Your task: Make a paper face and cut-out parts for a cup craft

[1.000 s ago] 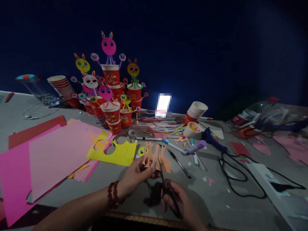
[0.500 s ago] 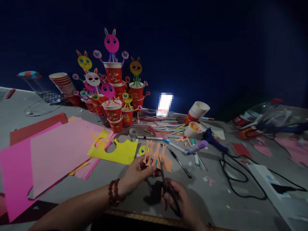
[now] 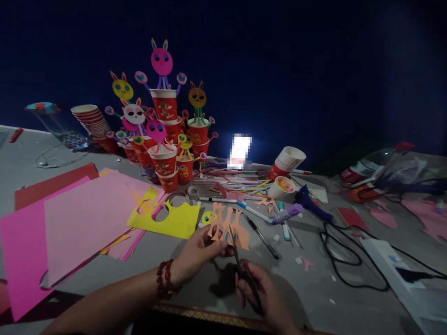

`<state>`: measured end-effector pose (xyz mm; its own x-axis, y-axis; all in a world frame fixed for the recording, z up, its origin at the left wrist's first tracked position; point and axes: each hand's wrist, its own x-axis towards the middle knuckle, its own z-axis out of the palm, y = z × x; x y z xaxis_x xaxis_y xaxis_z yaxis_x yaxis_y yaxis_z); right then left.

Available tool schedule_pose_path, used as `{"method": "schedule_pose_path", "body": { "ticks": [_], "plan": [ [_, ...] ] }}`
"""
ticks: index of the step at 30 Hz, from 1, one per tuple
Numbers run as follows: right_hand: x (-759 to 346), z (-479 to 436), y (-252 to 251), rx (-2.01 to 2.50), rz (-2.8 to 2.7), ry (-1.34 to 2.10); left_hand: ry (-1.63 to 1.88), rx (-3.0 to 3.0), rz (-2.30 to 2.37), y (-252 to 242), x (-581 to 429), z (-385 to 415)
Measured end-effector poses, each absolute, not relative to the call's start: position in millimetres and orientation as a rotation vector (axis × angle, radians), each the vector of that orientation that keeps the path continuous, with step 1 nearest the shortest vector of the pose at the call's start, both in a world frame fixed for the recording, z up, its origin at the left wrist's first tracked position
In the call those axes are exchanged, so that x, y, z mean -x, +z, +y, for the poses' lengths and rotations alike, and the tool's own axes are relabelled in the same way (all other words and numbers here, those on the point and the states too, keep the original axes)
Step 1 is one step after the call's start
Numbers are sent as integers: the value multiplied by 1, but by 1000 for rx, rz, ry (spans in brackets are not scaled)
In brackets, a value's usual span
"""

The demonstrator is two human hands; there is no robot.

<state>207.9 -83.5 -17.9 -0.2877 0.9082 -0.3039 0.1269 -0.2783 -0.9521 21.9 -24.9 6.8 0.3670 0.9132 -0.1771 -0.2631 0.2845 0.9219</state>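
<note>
A dark blue wall (image 3: 314, 70) fills the whole back of the scene, unlit and without detail. In front of it runs a grey counter (image 3: 314, 298) with a patterned golden strip (image 3: 209, 317) along its near edge. The room is dim, and a small white light (image 3: 239, 151) glows at the counter's far side, close to the wall.

Paper sheets (image 3: 80, 218) lie on the desk (image 3: 314, 298), left side. Cup figures (image 3: 164, 139) stand behind them, with pens (image 3: 237, 184) spread to their right. Cup stack (image 3: 288, 160) lies right of the pens. Cable (image 3: 345, 260) lies front right. Paper cutout (image 3: 226, 228) is front centre, with scissors (image 3: 244, 274) just before it.
</note>
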Motion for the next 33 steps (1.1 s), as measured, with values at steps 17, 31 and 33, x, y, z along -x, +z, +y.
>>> {"method": "schedule_pose_path", "body": {
  "ticks": [17,31,33],
  "plan": [
    [-202,-82,-22,1301,-1294,1661,971,-958,844,7,-21,-24],
    [-194,-79,-20,1310,-1283,1609,986,-964,839,7,-22,-24],
    [-193,-79,-20,1317,-1262,1617,989,-958,837,8,-22,-24]
  ]
}}
